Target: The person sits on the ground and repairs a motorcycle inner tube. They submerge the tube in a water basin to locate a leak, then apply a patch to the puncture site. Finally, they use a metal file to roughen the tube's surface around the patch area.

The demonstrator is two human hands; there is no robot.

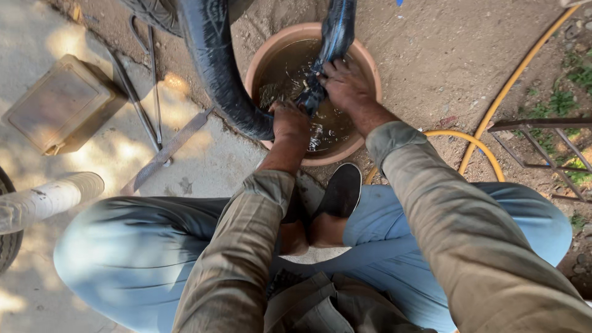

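Inner tube (216,61) black rubber, wet gloss; basin (364,61) matt terracotta-coloured, water murky; file (165,150) rough grey metal; hose (518,74) smooth yellow plastic.

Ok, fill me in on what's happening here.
A squatting person presses a black rubber inner tube into the muddy water of a round terracotta basin. The left hand and right hand both grip the submerged, wet section. Flat metal tyre levers and a long metal file lie on the concrete alongside. A yellow hose curves past.

Black rubber inner tube (216,61), bent in a loop, one stretch dipped into murky water inside a round terracotta basin (364,61) set on sandy ground.
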